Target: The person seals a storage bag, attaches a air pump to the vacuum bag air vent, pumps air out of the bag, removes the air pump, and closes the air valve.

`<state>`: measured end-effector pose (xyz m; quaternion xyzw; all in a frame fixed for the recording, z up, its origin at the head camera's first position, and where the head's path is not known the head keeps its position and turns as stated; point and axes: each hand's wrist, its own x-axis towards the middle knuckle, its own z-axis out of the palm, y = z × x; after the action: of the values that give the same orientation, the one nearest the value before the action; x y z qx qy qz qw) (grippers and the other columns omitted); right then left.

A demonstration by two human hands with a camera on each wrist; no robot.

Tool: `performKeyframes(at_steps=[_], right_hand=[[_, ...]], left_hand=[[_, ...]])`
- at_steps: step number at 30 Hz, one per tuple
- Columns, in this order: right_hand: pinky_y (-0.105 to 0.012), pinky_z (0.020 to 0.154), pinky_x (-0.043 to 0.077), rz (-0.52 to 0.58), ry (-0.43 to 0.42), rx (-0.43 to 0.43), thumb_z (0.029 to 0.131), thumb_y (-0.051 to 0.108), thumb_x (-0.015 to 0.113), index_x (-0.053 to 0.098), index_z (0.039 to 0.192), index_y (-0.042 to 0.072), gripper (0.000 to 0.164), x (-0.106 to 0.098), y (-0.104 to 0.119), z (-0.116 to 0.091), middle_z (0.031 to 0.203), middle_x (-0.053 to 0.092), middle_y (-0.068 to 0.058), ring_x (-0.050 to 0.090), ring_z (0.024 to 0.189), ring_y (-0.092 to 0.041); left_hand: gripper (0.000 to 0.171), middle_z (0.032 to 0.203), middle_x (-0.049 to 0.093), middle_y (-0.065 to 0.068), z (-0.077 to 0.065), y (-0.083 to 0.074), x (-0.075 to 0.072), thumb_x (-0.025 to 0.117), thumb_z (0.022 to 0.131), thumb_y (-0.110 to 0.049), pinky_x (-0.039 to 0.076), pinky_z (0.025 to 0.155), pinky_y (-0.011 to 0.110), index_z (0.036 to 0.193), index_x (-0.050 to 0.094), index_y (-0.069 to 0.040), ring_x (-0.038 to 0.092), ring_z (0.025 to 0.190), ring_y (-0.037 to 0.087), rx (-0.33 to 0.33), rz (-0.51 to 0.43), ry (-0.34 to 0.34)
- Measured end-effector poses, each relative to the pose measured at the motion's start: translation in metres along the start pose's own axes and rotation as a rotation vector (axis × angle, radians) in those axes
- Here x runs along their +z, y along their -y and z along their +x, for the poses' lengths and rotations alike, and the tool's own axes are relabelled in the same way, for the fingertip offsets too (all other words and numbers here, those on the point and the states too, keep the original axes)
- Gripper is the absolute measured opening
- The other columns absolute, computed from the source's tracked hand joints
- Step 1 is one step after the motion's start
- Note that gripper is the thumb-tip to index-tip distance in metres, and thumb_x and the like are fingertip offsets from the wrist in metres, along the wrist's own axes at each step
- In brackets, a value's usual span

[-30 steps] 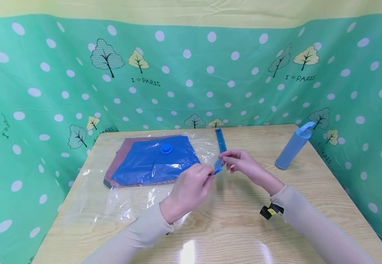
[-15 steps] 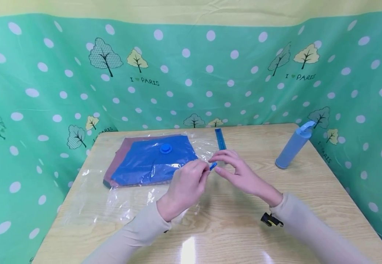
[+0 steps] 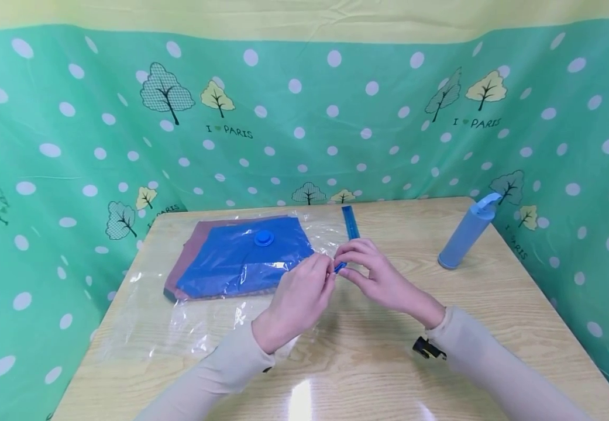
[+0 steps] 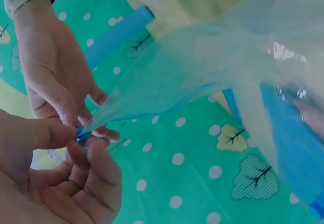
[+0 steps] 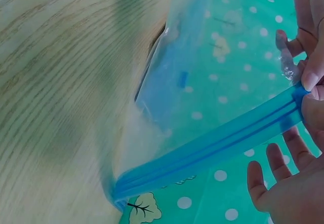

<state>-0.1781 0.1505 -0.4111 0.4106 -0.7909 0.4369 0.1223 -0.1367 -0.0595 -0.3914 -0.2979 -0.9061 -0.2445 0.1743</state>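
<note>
A clear vacuum storage bag (image 3: pixel 188 323) lies on the table with a folded blue cloth (image 3: pixel 241 257) and a dark reddish one inside. A round blue valve (image 3: pixel 264 238) sits on its top face. Along its right side runs the blue zip strip (image 5: pixel 207 155), lifted at the near end in the right wrist view. My left hand (image 3: pixel 296 298) pinches the bag's near right corner. Facing it, my right hand (image 3: pixel 380 280) holds a small blue slider clip (image 3: pixel 340 267) between thumb and forefinger at that corner, its other fingers spread in the right wrist view.
A blue hand pump (image 3: pixel 464 237) stands at the right of the wooden table (image 3: pixel 388 362). A green dotted curtain (image 3: pixel 304 146) closes off the back and both sides. Black wrist gear (image 3: pixel 428 348) hangs beneath the right sleeve.
Both hands have shifted slightly left with the bag corner. The right hand has moved from the zip strip to the blue clip, its thumb and forefinger now closing about it.
</note>
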Motion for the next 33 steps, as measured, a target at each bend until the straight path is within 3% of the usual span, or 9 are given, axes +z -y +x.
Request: performKeyframes(at_steps=[8, 16, 23, 33], right_hand=[[-0.050, 0.103, 0.042, 0.011, 0.020, 0.048, 0.099, -0.005, 0.067, 0.074, 0.112, 0.008, 0.020, 0.004, -0.005, -0.002, 0.123, 0.065, -0.007, 0.052, 0.122, -0.029], [-0.050, 0.102, 0.045, 0.030, 0.013, 0.111, 0.100, -0.004, 0.067, 0.073, 0.113, 0.007, 0.018, 0.008, -0.015, -0.008, 0.119, 0.069, -0.009, 0.056, 0.120, -0.028], [-0.051, 0.099, 0.053, 0.067, 0.030, 0.084, 0.098, -0.005, 0.070, 0.073, 0.121, 0.004, 0.025, 0.004, -0.018, -0.006, 0.119, 0.074, -0.004, 0.067, 0.116, -0.024], [-0.050, 0.094, 0.038, -0.024, 0.056, 0.071, 0.098, 0.000, 0.072, 0.074, 0.117, 0.011, 0.022, 0.002, -0.014, -0.003, 0.117, 0.073, 0.003, 0.062, 0.116, -0.019]], left_hand=[[0.007, 0.085, 0.052, -0.004, 0.000, 0.003, 0.005, 0.063, 0.098, -0.005, 0.045, 0.056, 0.024, 0.098, 0.059, -0.010, 0.050, 0.069, 0.011, -0.086, -0.120, 0.054], [0.003, 0.086, 0.054, -0.004, 0.002, 0.007, 0.007, 0.059, 0.098, -0.009, 0.047, 0.059, 0.025, 0.100, 0.060, -0.009, 0.052, 0.071, 0.012, -0.109, -0.125, 0.079], [0.007, 0.094, 0.063, -0.001, 0.007, 0.006, 0.008, 0.064, 0.105, -0.014, 0.054, 0.067, 0.027, 0.110, 0.065, -0.009, 0.059, 0.081, 0.014, -0.040, -0.084, 0.036], [0.007, 0.083, 0.065, 0.002, 0.011, 0.005, 0.008, 0.068, 0.103, -0.008, 0.054, 0.063, 0.029, 0.098, 0.071, -0.005, 0.061, 0.072, 0.015, 0.051, -0.057, -0.056]])
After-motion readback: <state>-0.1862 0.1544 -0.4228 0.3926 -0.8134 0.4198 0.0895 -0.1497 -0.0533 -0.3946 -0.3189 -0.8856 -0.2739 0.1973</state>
